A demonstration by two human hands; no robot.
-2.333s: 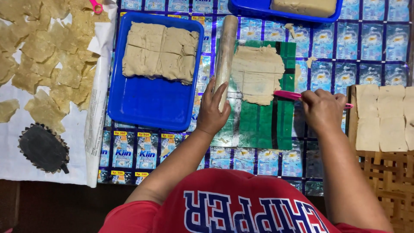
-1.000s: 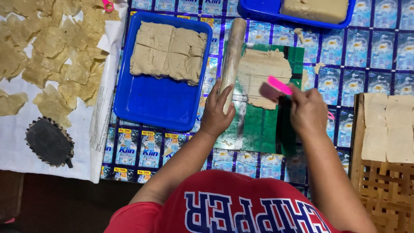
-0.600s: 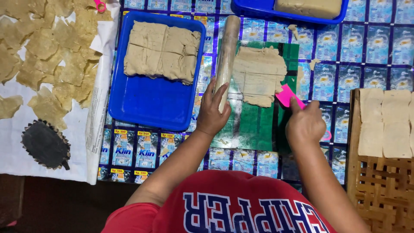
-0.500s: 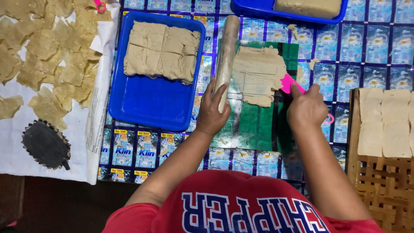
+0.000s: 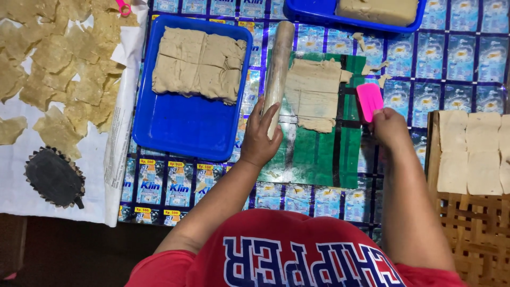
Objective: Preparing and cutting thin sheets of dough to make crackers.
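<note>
My left hand rests on a long wooden rolling pin that lies along the left side of a green mat. A flattened sheet of tan dough, scored into squares, lies on the mat's upper part. My right hand holds a pink scraper upright at the right edge of the dough sheet.
A blue tray at the left holds a slab of cut dough. Another blue tray with a dough block sits at the top. Thin dough pieces dry on white cloth at far left, beside a dark round object. A woven rack at the right carries pale squares.
My right hand has swung the pink scraper from the mat's right side over to the dough sheet's right edge and turned it upright. My left hand stays on the rolling pin.
</note>
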